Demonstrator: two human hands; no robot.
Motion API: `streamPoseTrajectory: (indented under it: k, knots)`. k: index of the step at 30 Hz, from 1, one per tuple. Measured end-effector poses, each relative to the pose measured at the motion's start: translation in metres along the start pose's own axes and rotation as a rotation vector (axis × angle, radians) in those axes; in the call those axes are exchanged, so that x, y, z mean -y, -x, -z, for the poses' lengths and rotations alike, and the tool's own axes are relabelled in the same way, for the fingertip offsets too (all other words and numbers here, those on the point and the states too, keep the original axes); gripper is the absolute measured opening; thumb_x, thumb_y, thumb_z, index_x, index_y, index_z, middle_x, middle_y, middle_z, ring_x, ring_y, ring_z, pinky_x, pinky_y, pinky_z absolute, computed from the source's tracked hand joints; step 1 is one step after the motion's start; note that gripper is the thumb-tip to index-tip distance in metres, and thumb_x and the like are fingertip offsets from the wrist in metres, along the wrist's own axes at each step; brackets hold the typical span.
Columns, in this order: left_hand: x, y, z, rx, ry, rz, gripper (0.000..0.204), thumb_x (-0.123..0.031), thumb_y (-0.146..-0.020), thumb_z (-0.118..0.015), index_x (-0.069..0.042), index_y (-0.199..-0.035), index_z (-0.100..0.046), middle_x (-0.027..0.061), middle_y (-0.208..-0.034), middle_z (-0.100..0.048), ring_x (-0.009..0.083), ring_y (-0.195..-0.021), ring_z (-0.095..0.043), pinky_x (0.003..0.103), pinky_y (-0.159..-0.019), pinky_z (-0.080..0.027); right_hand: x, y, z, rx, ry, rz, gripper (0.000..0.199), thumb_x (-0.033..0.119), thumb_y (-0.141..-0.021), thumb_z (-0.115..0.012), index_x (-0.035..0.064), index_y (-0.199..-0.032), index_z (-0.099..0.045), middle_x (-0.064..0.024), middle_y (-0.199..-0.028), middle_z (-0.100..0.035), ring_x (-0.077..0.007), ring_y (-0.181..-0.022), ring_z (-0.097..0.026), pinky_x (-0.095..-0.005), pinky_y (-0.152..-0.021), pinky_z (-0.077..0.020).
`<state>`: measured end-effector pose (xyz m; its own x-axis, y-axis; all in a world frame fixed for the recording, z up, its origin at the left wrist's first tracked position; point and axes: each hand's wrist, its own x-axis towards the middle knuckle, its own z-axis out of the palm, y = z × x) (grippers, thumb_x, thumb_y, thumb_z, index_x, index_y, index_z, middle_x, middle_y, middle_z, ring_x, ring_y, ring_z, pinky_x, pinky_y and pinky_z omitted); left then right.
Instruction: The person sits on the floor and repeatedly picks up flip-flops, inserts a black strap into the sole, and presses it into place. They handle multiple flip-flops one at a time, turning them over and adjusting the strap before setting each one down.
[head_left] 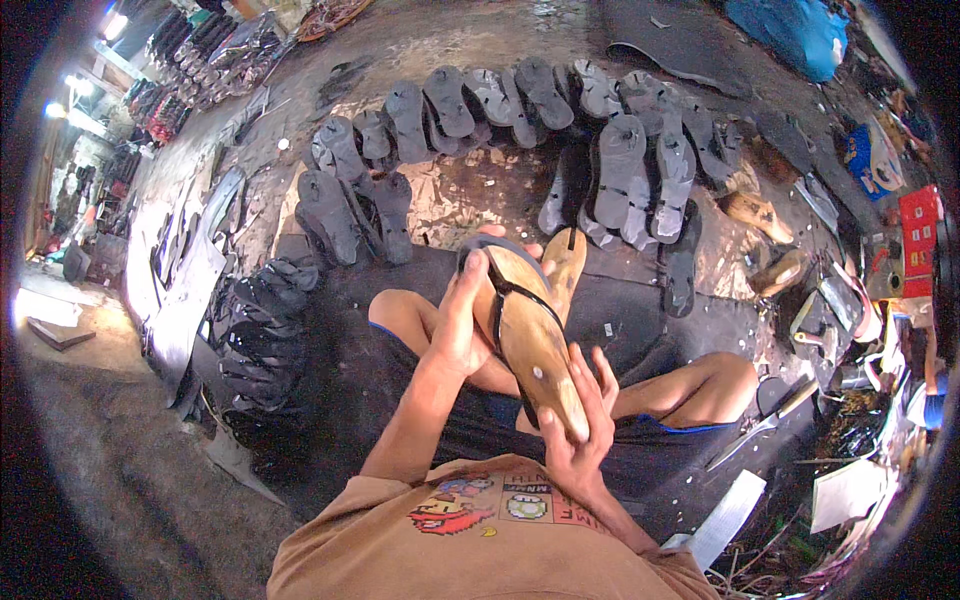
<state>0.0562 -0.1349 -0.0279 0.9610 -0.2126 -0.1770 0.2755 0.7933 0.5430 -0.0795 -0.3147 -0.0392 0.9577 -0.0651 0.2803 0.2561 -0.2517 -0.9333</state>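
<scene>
Rows of dark soles (520, 110) are laid out on the floor (450, 200) beyond the knees. A tan sandal (530, 335) is held upright above the lap, gripped near its toe by the raised left hand (462, 320) and cradled at the heel by the right hand (580, 420), fingers curled.

Daylight is coming in at the far left over a worn concrete floor (120, 470). Rows of dark soles (520, 100) are lying on it, and black straps (260, 330) are piling nearby.
</scene>
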Motion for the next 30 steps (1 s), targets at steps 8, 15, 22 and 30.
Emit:
streamPoseTrajectory:
  k: [8,15,22,30]
  knots:
    - [0.016,-0.024,0.034,-0.131,-0.149,-0.097,0.050,-0.036,-0.112,-0.061,-0.026,-0.157,-0.044,0.0184,-0.144,-0.061,0.0364,-0.136,-0.062,0.068,-0.107,-0.056,-0.045,-0.018,-0.027,-0.012,-0.168,-0.174,0.055,0.013,-0.096,-0.081,-0.0039,-0.146,-0.064,-0.0251,-0.151,-0.064,-0.0342,-0.141,-0.062,-0.0447,-0.119,-0.0461]
    - [0.057,0.061,0.049,-0.529,-0.137,0.270,0.051,-0.050,-0.106,-0.062,-0.010,-0.136,-0.063,0.0097,-0.126,-0.073,0.0248,-0.114,-0.072,0.045,-0.104,-0.058,-0.032,0.006,-0.026,0.390,-0.021,-0.163,0.075,0.024,-0.093,-0.086,0.0105,-0.158,-0.053,-0.0228,-0.170,-0.035,-0.0457,-0.161,-0.026,-0.0528,-0.130,-0.0285]
    - [0.024,0.084,0.017,-0.445,-0.136,0.193,0.075,-0.067,-0.099,-0.059,-0.002,-0.138,-0.062,0.0156,-0.120,-0.075,0.0299,-0.106,-0.074,0.046,-0.096,-0.060,-0.049,-0.011,-0.008,0.362,-0.302,-0.582,0.045,0.039,-0.120,-0.047,0.0024,-0.100,-0.065,-0.0003,-0.086,-0.059,-0.0096,-0.083,-0.052,-0.0303,-0.078,-0.0481]
    - [0.015,0.101,0.019,-0.307,-0.018,0.306,0.089,-0.073,-0.098,-0.052,0.005,-0.139,-0.062,0.0254,-0.122,-0.075,0.0404,-0.104,-0.075,0.053,-0.096,-0.061,-0.029,-0.008,0.001,0.531,-0.957,-0.935,0.041,0.048,-0.115,-0.056,0.0171,-0.089,-0.060,0.0092,-0.066,-0.045,-0.0048,-0.053,-0.035,-0.0261,-0.047,-0.0255]
